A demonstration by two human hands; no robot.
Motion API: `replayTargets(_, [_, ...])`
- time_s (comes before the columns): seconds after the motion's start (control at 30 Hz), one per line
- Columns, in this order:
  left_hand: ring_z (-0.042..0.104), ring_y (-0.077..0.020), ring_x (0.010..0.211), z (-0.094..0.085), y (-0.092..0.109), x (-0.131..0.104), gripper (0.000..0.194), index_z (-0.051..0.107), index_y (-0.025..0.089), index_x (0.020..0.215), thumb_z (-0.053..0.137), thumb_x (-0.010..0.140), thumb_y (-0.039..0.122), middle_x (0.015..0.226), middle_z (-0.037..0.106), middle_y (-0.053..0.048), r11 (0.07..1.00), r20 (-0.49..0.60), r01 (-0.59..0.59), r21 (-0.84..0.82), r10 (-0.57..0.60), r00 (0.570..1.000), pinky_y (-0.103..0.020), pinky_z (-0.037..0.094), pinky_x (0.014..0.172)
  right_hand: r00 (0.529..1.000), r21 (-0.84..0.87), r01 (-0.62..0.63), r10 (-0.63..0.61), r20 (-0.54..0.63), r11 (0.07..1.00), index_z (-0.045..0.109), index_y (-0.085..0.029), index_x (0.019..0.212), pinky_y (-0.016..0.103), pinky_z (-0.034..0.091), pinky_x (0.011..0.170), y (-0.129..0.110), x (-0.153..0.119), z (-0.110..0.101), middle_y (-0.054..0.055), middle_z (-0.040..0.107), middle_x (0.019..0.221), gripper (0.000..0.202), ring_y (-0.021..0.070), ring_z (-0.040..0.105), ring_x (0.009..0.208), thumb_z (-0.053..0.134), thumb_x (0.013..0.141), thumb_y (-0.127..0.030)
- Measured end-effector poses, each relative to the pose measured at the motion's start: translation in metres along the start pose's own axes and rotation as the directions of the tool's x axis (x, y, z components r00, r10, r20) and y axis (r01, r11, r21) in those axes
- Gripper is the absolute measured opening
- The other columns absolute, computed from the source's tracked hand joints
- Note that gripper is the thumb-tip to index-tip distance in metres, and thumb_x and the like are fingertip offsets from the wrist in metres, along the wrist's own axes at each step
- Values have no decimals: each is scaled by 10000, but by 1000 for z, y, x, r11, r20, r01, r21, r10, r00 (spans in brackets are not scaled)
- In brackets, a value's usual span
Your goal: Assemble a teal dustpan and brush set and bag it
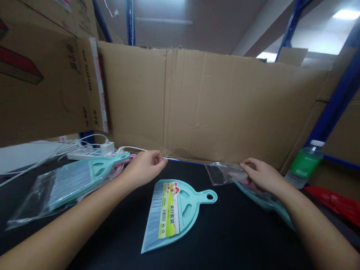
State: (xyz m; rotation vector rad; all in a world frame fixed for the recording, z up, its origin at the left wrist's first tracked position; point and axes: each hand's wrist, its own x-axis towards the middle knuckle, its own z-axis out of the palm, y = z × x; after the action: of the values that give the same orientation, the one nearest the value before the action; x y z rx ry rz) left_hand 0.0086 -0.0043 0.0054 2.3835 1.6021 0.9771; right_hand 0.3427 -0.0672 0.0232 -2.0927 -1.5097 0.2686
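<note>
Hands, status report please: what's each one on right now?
Left hand closed, pinching something thin at the cardboard wall. Right hand resting on a clear bag over a teal dustpan. Labelled dustpan set lies untouched between them.

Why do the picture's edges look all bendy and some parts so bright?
Head view: the wide lens bows the cardboard wall and stretches both arms; the ceiling light glares white at top right; the black table stays dim; the bagged brush set shines softly.
</note>
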Motion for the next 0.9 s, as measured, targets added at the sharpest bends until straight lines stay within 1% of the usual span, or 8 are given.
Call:
replayTargets(0.1, [514, -145, 532, 1, 7, -4, 317, 551, 198, 650, 472, 796, 468, 561, 574, 13, 1000, 26, -8, 28, 7, 1000, -257, 281, 491, 971, 118, -155, 129, 202, 981, 507, -201, 1157, 221, 370, 355, -3, -1, 13, 11, 642, 623, 306, 130, 546, 379, 398, 920, -361])
replayTargets(0.2, [513, -141, 521, 4, 8, -5, 315, 548, 197, 638, 478, 803, 456, 552, 575, 13, 998, 55, -34, 43, 31, 998, -258, 272, 488, 962, 133, -191, 159, 221, 972, 551, -163, 1068, 229, 440, 381, -8, -2, 27, 66, 669, 778, 255, 134, 612, 449, 425, 910, -318])
replayTargets(0.33, [503, -133, 518, 9, 9, -7, 316, 548, 195, 661, 475, 821, 457, 557, 566, 17, 996, 84, -88, -25, 90, 992, -254, 274, 481, 980, 33, -104, 96, 176, 994, 616, -150, 900, 214, 442, 383, -9, -4, 28, 90, 695, 817, 219, 150, 654, 518, 434, 891, -271])
replayTargets(0.47, [496, -122, 522, 13, 11, -11, 287, 567, 190, 720, 473, 839, 434, 578, 570, 22, 981, 117, -159, -115, 173, 978, -245, 286, 492, 993, -130, 54, -39, 114, 990, 696, -208, 931, 203, 422, 413, -12, -16, 13, 42, 704, 679, 249, 162, 667, 562, 462, 862, -263])
replayTargets(0.57, [498, -119, 527, 16, 11, -12, 262, 582, 192, 735, 478, 841, 408, 590, 579, 23, 974, 139, -192, -124, 209, 968, -244, 284, 495, 993, -174, 104, -92, 76, 979, 732, -245, 980, 212, 447, 470, -13, -34, 3, 19, 696, 624, 272, 162, 665, 569, 506, 831, -264])
replayTargets(0.67, [501, -123, 536, 18, 7, -10, 239, 604, 195, 744, 488, 831, 386, 602, 590, 17, 974, 140, -215, -75, 223, 965, -249, 274, 499, 989, -42, 139, -137, 50, 989, 745, -249, 991, 234, 478, 481, -3, -54, 0, 38, 734, 795, 302, 161, 656, 554, 535, 782, -305])
replayTargets(0.8, [516, -129, 560, 18, 5, -9, 230, 628, 196, 757, 487, 822, 366, 619, 607, 6, 972, 137, -232, -42, 236, 962, -251, 280, 510, 999, 240, -33, 30, 17, 970, 758, -189, 953, 258, 473, 374, 16, -82, 7, 111, 729, 889, 457, 225, 671, 598, 603, 634, -478])
replayTargets(0.9, [527, -129, 571, 18, 6, -9, 223, 635, 194, 764, 487, 817, 353, 624, 612, 4, 970, 131, -241, -39, 244, 961, -251, 293, 519, 997, 361, -74, 67, 32, 930, 763, -171, 940, 259, 475, 352, 18, -102, 15, 133, 723, 874, 584, 225, 659, 581, 638, 546, -582])
